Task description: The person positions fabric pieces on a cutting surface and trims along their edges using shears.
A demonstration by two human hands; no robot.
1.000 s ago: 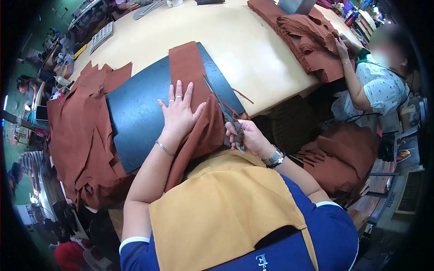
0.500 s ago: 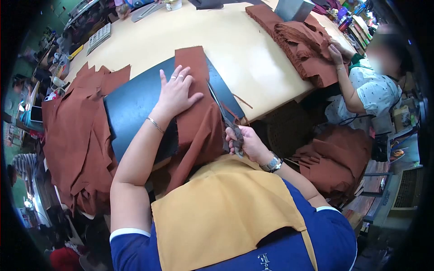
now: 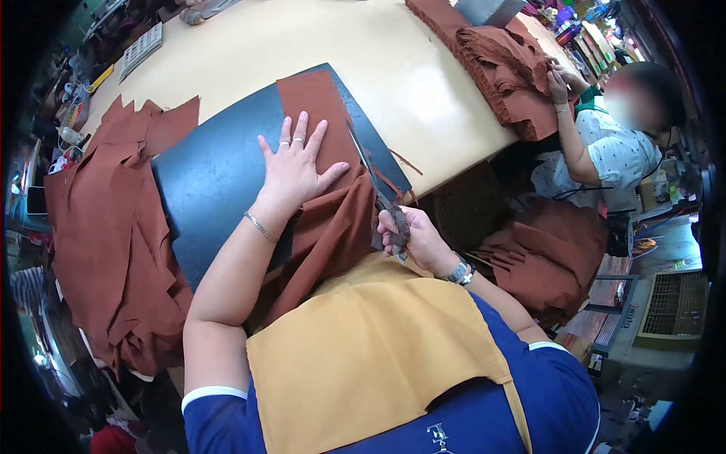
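A reddish-brown strip of cloth or leather (image 3: 311,98) lies on a dark cutting mat (image 3: 215,170), its lower part gathered in folds toward my apron. My left hand (image 3: 299,166) presses on the strip and mat, open, palm down and fingers spread. In my right hand (image 3: 423,240) are scissors (image 3: 395,225) with wrapped-looking handles, my fingers closed round them. Their long blades point away from me along the strip's right edge. A thin brown offcut (image 3: 388,184) curls beside the blades.
Cut brown pieces (image 3: 110,219) drape over the table (image 3: 249,38) edge at left; another brown heap (image 3: 544,257) sits low at right. A co-worker (image 3: 616,144) handles a stacked brown pile (image 3: 503,68). A calculator (image 3: 141,51) lies far left.
My left hand's fingers have spread wider, and the strip below it is more bunched. The scissors stay at the strip's right edge. The whole view has shifted slightly.
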